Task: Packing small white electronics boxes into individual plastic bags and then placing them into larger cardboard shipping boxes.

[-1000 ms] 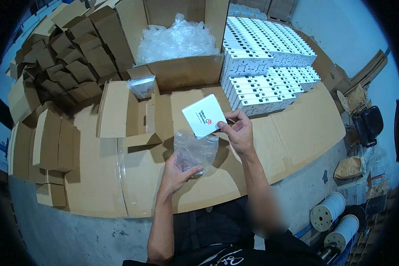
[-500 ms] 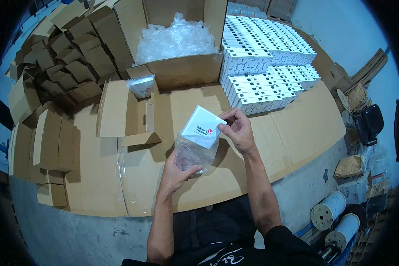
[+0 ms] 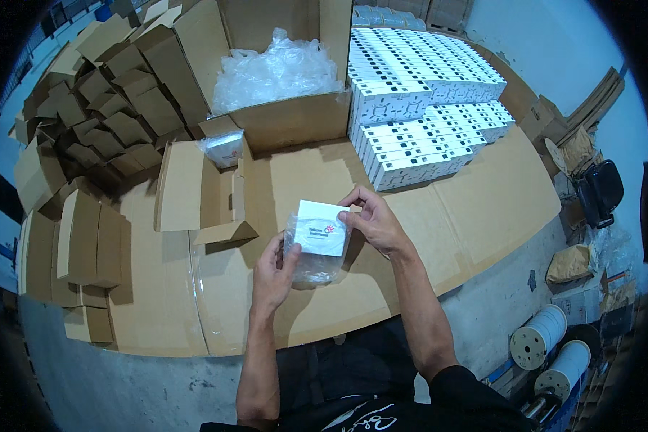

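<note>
A square white box [image 3: 320,232] sits partly inside a clear plastic bag [image 3: 317,269], its upper part sticking out of the bag's mouth. My left hand [image 3: 274,272] grips the bag and the box's left side, thumb on the front. At the upper right corner, my right hand [image 3: 373,222] pinches the white box between thumb and fingers. Beyond them and to the left, an open cardboard carton [image 3: 182,189] lies on the table, with one bagged white box [image 3: 225,150] at its far end.
Clear plastic bags [image 3: 277,75] fill a large cardboard box [image 3: 288,122] at the back. Stacked white boxes [image 3: 417,169] stand at the right. Open cartons [image 3: 115,93] pile up at the far left, with several more cartons [image 3: 86,241] nearer. Cable spools [image 3: 538,337] stand on the floor at lower right.
The white box has gone deeper into the bag and turned more upright. Both hands have come lower, and the left hand has shifted up along the bag to the box's side.
</note>
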